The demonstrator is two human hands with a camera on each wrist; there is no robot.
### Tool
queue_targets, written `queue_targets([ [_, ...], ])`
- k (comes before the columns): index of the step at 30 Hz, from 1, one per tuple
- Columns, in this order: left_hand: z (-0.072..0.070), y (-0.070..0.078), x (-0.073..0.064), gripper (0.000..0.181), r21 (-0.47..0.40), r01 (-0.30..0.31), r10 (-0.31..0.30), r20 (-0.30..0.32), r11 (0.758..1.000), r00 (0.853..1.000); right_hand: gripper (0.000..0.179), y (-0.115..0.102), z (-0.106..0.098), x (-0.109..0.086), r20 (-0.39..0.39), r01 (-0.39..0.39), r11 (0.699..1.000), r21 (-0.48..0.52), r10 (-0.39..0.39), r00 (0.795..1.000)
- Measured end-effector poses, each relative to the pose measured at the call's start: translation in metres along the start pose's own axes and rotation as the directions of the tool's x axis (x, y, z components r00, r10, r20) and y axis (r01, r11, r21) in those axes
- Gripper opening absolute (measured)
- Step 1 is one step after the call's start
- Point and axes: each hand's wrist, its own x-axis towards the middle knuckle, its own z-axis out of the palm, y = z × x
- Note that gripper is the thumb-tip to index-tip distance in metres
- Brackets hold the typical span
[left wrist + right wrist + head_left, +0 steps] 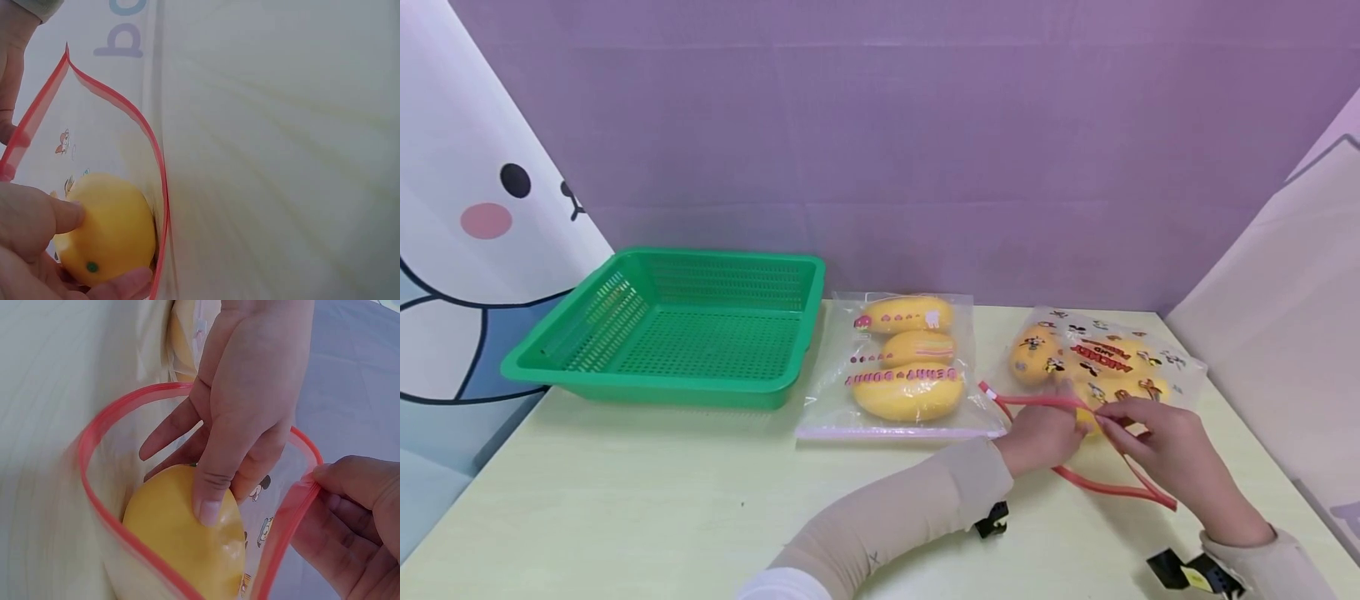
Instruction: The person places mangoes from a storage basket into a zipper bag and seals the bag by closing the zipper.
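My left hand (1037, 437) reaches through the mouth of a clear printed zip bag (1183, 367) and grips a smooth yellow mango (178, 531) with a small green stem spot. In the right wrist view its thumb presses the mango's top, with the other fingers round the side. My right hand (1172, 437) pinches the bag's red zip edge (290, 509) between thumb and fingers. The red rim stands spread in a wide loop around the left hand. Deeper in this bag, several more yellow fruits (1033, 354) show through the cartoon print.
Left of the hands, a second clear bag (827, 400) with a pale purple zip edge lies flat, holding three yellow fruits (908, 392). A green plastic basket (658, 390) stands at the back left of the light wooden table (625, 500). Purple cloth (850, 125) hangs behind.
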Motion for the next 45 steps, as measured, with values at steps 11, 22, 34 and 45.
queue_targets([
  [11, 0.000, -0.003, 0.000, 0.043, -0.036, 0.000, -0.002, -0.033, 0.999, 0.999, 0.032, 0.001, -0.001, -0.002, 0.005, 0.004, 1.000, -0.019, -0.004, 1.000],
  [22, -0.006, -0.009, -0.014, 0.011, 0.110, -0.052, 0.034, 0.162, 0.993, 0.986, 0.032, 0.001, -0.003, -0.004, 0.008, -0.002, 0.999, -0.038, 0.003, 1.000],
  [34, -0.031, -0.021, -0.044, 0.053, 0.189, -0.129, 0.074, 0.272, 0.973, 0.959, 0.032, 0.002, -0.004, -0.005, 0.011, -0.010, 0.999, -0.048, 0.010, 1.000],
  [45, -0.072, -0.044, -0.064, 0.023, -0.029, -0.211, 0.212, 0.205, 0.977, 0.955, 0.032, 0.005, -0.002, -0.007, 0.034, -0.010, 0.998, -0.063, 0.013, 0.999],
])
